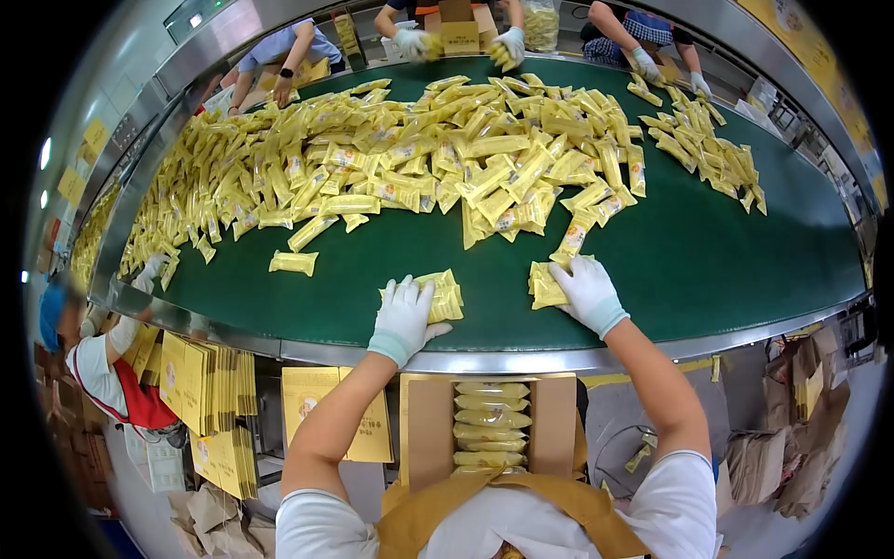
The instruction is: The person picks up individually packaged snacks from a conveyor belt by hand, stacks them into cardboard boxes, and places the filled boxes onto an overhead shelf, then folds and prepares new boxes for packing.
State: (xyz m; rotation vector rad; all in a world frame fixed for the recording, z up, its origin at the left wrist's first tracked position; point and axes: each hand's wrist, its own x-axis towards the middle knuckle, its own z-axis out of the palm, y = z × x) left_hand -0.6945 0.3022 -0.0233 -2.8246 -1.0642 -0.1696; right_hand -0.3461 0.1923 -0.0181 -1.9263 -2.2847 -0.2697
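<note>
**Gloved fingers point(401, 293) gripping two clusters of yellow packets**

On the left hand point(399, 326), they spread over the left cluster point(446, 294), the thumb along its near side. The right hand point(591, 294) closes on the right cluster point(546, 288) from its outer side. Both clusters are at the near side of the green belt point(494, 321), well apart, just beyond its metal edge point(503, 361).

Beyond the right hand, a loose packet point(572, 237) slants toward the large heap point(372, 158) across the belt. A single packet point(293, 264) lies apart, farther left. Between the forearms, an open carton point(434, 429) holds a column of packets point(491, 419).

Flattened cartons point(200, 377) stand at left, near a person's red apron point(144, 396). Across the belt, three co-workers' hands point(410, 44) are among more packets.
</note>
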